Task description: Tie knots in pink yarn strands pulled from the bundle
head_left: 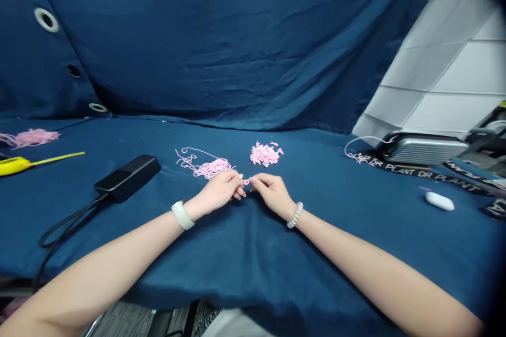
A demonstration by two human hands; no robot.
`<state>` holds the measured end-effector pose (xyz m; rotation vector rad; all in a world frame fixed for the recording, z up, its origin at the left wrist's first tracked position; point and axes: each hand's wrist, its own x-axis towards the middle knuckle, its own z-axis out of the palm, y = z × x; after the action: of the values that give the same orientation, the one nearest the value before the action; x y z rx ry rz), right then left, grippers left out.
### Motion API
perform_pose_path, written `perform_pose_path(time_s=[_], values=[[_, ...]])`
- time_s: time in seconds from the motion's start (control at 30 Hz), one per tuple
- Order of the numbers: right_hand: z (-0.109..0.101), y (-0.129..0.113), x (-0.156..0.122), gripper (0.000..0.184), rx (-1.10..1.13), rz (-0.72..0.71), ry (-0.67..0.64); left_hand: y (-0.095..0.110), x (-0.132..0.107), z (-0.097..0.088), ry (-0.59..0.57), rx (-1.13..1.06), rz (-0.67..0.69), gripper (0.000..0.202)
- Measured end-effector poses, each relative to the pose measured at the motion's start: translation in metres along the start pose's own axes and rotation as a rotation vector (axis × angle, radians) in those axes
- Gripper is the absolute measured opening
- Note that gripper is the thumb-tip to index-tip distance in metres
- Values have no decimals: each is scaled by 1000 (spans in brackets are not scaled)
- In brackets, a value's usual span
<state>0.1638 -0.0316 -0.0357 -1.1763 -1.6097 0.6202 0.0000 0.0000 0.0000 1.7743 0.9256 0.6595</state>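
Note:
My left hand [217,192] and my right hand [272,195] meet at the fingertips above the blue cloth. Between them, both pinch a short bit of pink yarn [245,181], partly hidden by the fingers. Just beyond my left hand lies a tangled length of pink yarn [207,168] with a loose loop. A heap of short cut pink yarn pieces [264,154] sits beyond my right hand. A white band [182,215] circles my left wrist, and a white coil bracelet [295,215] circles my right.
A black power adapter [127,178] with its cable lies to the left, past it a yellow tool [13,166] and a pink yarn bundle [29,138]. To the right are a silver ribbed case [421,148], a lettered black strap [419,171] and a white oval object [439,200].

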Motion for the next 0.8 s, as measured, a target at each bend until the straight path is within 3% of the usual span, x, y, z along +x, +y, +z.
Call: perform_pose_path(time_s=[0.2,0.3,0.4,0.53,0.8], values=[[-7,16,11,28,273,161,310,-4,5,-2,129,-84,-65,29],[-8,22,16,29,431,285,447,-5,7,-3,205,-184,15,26],[-6,22,17,31,509,335,390,-2,6,-1,268,-382,154,19],[-3,19,16,35,477,351,310,9,-1,1,147,-738,252,21],[-8,23,18,33,667,384,406,12,-1,-5,172,-1014,54,17]])
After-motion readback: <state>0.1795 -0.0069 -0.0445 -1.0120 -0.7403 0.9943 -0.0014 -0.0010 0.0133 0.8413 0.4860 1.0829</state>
